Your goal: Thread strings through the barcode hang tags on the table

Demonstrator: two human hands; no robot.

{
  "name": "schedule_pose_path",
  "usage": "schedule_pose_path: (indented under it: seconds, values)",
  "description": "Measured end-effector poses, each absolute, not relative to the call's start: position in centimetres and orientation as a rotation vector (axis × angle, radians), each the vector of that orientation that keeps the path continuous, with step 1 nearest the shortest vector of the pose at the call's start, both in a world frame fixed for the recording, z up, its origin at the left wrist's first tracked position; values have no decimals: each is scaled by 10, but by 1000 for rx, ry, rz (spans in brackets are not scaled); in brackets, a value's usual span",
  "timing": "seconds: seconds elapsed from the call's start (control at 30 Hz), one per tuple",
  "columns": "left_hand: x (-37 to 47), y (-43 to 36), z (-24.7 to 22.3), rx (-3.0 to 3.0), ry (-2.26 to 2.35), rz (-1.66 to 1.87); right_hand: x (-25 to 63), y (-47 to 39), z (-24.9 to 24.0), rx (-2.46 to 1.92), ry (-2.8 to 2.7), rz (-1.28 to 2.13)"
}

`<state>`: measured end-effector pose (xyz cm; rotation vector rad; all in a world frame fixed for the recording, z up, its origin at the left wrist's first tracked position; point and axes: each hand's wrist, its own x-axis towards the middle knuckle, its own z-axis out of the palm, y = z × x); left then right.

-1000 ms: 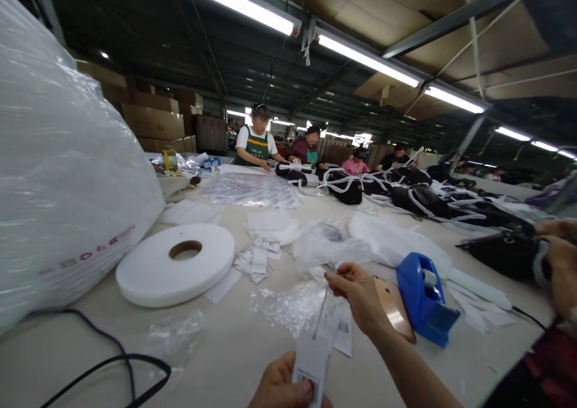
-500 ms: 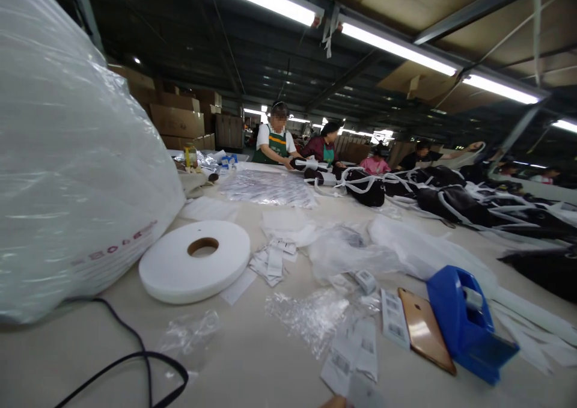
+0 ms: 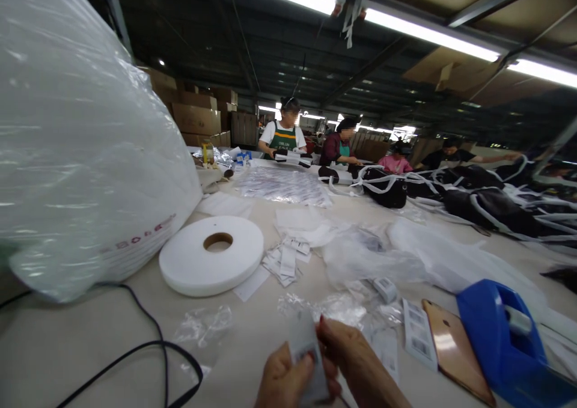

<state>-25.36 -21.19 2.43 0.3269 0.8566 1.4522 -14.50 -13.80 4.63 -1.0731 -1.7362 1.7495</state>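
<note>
1. Both hands have come back into view at the bottom edge since half a second ago, when almost nothing of them showed; the view has also swung a little to the right.
2. Left hand (image 3: 283,379) is closed, thumb pressing the small white paper tag with a printed barcode (image 3: 307,360) against its fingers.
3. Right hand (image 3: 356,363) pinches the same tag from the right side, fingertips touching its upper edge.
4. That tag is held upright just above the beige table (image 3: 81,342), near its front edge.
5. Past the hands lie loose white barcode labels (image 3: 417,334), a rose-gold phone (image 3: 455,351) and, just right of it, a blue plastic tape dispenser (image 3: 507,351).
6. Farther left sit a flat white tape roll with a cardboard core (image 3: 211,262), a large clear plastic sack (image 3: 76,131) and a black cable (image 3: 148,354).
</note>
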Motion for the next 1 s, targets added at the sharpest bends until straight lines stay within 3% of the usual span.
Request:
schedule_pose_path:
  seconds: [0.1, 0.23, 0.4, 0.6, 0.83, 1.0]
  values:
    - [-285, -200, 42, 117, 1036, 1827, -164, -113, 44, -1107, -2016, 1176]
    - [-311, -194, 40, 15, 1160, 1967, -189, -99, 25, -1130, -2146, 1008]
    - [-313, -193, 26, -2, 1175, 1963, -202, -89, 8, -1204, -2157, 982]
    - [-311, -193, 36, -55, 1084, 1883, -181, -85, 24, -1213, -2087, 1091]
    - [-316, -196, 35, 7, 1057, 1936, -197, -99, 16, -1188, -2157, 932]
    - [-322, -196, 28, 13, 1089, 1947, -203, -90, 8, -1212, -2076, 1067]
